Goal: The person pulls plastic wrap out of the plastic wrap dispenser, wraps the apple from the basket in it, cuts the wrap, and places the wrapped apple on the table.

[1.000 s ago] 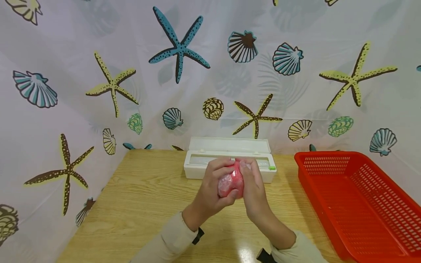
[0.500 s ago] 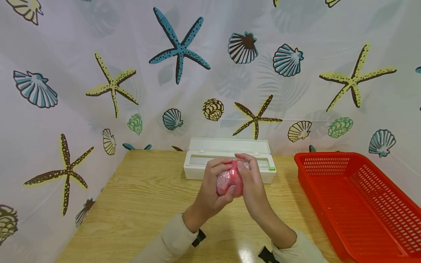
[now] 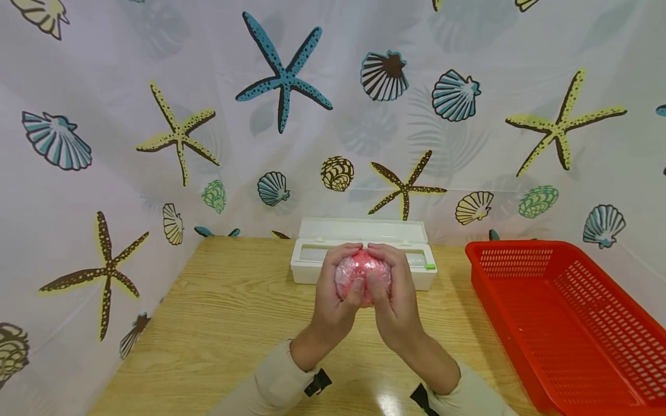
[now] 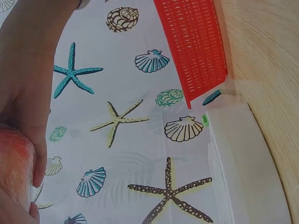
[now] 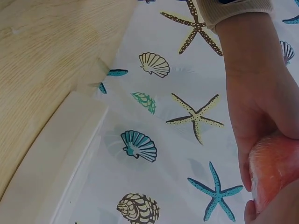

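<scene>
Both hands hold a round red thing wrapped in clear plastic film (image 3: 363,265), raised above the table. My left hand (image 3: 333,297) curls round its left side and my right hand (image 3: 399,303) round its right. Both thumbs press on the near face, almost side by side. In the left wrist view the wrapped red thing (image 4: 14,161) shows at the left edge, partly covered by fingers. The right wrist view has the same wrapped thing (image 5: 267,165) at the lower right. What lies under the film is too covered to name.
Behind the hands, a white cling film dispenser (image 3: 303,273) stands with its lid raised and a roll inside. To the right is a red plastic basket (image 3: 507,312) with slotted walls. A sea-patterned cloth (image 3: 312,144) hangs behind the wooden table (image 3: 234,300).
The right hand has shifted from the top right round to the side, its thumb now on the near face. The wrapped thing has turned and moved slightly up in the hands.
</scene>
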Action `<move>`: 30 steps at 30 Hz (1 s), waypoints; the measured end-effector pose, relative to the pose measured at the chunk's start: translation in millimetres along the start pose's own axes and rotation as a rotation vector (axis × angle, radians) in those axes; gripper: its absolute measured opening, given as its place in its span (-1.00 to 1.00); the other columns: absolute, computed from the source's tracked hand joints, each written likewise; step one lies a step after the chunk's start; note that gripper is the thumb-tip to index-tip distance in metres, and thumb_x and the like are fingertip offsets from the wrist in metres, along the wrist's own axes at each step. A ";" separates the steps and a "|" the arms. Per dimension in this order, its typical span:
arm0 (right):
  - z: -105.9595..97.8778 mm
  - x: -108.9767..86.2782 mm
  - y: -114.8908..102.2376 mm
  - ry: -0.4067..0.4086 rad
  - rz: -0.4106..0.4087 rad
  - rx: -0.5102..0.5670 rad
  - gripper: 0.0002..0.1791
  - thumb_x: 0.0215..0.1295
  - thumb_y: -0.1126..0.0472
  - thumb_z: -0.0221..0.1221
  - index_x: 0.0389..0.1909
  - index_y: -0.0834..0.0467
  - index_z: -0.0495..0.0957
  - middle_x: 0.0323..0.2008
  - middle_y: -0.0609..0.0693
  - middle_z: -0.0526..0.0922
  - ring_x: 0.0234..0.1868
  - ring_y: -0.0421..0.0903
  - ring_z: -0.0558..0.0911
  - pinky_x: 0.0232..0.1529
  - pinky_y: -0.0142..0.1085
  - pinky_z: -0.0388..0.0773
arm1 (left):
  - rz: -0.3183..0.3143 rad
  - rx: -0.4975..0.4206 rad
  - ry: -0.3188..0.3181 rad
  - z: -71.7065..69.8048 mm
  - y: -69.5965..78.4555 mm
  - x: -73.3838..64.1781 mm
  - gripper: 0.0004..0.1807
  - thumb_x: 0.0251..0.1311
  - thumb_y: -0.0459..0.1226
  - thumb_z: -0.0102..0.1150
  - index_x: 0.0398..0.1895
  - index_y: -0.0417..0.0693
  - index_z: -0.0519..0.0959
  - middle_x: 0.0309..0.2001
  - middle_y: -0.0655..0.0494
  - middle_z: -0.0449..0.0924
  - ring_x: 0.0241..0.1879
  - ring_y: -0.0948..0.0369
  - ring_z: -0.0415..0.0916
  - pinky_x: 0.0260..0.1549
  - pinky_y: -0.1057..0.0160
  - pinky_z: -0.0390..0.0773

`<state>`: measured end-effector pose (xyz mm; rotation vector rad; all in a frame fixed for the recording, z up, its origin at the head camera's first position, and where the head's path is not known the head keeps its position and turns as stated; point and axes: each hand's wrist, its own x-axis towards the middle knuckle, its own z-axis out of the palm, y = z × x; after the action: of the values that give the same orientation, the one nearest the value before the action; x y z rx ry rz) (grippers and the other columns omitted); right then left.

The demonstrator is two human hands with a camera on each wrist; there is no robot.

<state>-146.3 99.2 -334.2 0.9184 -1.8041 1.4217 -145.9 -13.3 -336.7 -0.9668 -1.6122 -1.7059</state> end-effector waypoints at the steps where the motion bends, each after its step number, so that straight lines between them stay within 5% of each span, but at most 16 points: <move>1: 1.3 2.1 -3.4 0.009 -0.017 -0.001 -0.60 0.41 0.14 -0.10 0.03 0.41 0.30 0.03 0.24 0.37 0.05 0.05 0.41 0.01 -0.38 0.45 | 0.006 0.002 0.000 -0.1 0.2 0.0 -0.50 0.29 -0.19 -0.05 0.05 -0.49 0.19 0.02 -0.35 0.24 -0.03 0.02 0.39 -0.18 0.13 0.58; 7: 3.6 7.8 -15.1 0.023 -0.027 -0.037 -0.71 0.18 0.43 -0.14 -0.11 0.53 0.31 -0.11 0.39 0.37 -0.04 0.13 0.43 0.01 -0.46 0.41 | 0.027 0.039 -0.004 -1.0 -1.7 -1.5 -0.59 0.25 -0.31 -0.07 0.02 -0.50 0.22 0.00 -0.35 0.28 -0.05 0.00 0.42 -0.22 0.13 0.60; 12: 0.7 2.4 -3.8 0.021 -0.006 -0.049 -0.70 0.17 0.43 -0.12 -0.08 0.46 0.34 -0.09 0.31 0.39 -0.04 0.09 0.43 -0.06 -0.45 0.44 | 0.024 0.072 -0.062 -4.7 -8.3 -3.6 -0.50 0.33 -0.15 -0.07 0.04 -0.48 0.22 0.01 -0.32 0.28 -0.04 0.00 0.42 -0.21 0.15 0.60; 17: -5.7 -6.6 12.1 0.015 0.145 0.012 -0.70 0.29 0.35 -0.16 0.01 0.31 0.36 -0.04 0.13 0.43 -0.08 -0.02 0.46 -0.20 -0.37 0.54 | 0.054 0.172 -0.170 -14.8 -27.7 -8.0 -0.36 0.30 0.07 -0.09 0.15 -0.32 0.20 0.15 -0.21 0.26 0.07 -0.04 0.37 -0.12 0.17 0.56; 24: -10.9 -4.1 5.4 -0.014 0.550 0.272 -0.67 0.48 0.10 -0.21 0.01 0.25 0.33 -0.05 0.10 0.45 -0.09 0.02 0.51 -0.22 -0.23 0.60 | 0.341 0.378 -0.303 -24.0 -36.8 -6.0 -0.33 0.14 0.08 0.11 0.17 -0.12 0.21 0.22 -0.18 0.19 0.20 -0.11 0.21 -0.01 0.12 0.49; 30: -11.4 -1.2 -1.1 -0.023 0.659 0.309 -0.70 0.48 0.07 -0.21 -0.13 0.23 0.34 -0.15 0.12 0.46 -0.16 0.01 0.53 -0.29 -0.25 0.61 | 0.475 0.439 -0.300 -21.6 -37.3 -6.9 -0.45 0.13 -0.02 0.16 0.05 -0.15 0.29 0.11 -0.15 0.27 0.13 -0.08 0.25 -0.01 0.13 0.48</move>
<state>-143.9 110.3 -332.4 0.4851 -2.0414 2.1447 -175.0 -31.9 -363.4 -1.2853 -1.6705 -0.8750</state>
